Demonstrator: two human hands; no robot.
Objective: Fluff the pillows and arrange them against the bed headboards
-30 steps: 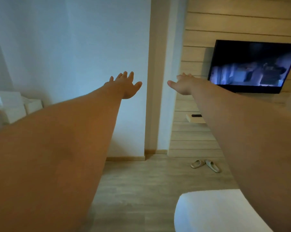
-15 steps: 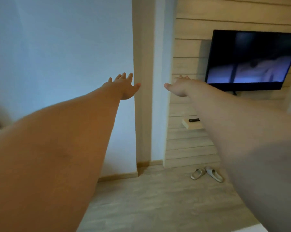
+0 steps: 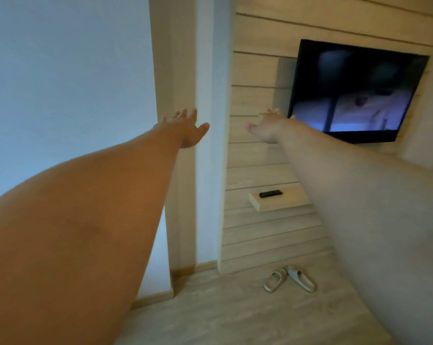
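Observation:
Both my arms stretch straight out in front of me at about chest height. My left hand (image 3: pixel 185 129) is open, palm down, fingers spread, holding nothing. My right hand (image 3: pixel 267 128) is also open and empty, a short gap to the right of the left one. No pillow, bed or headboard is in view; I face a wall.
A white wall fills the left, with a pale pillar (image 3: pixel 183 70) in the middle. On the wooden panel wall hangs a lit TV (image 3: pixel 354 90). Below it a small shelf (image 3: pixel 280 201) carries a black remote (image 3: pixel 270 193). A pair of slippers (image 3: pixel 288 278) lies on the wooden floor.
My view has swung right and tilted up: the white bed corner at the bottom and the furniture at the left have dropped out of sight. Both hands stay outstretched and open.

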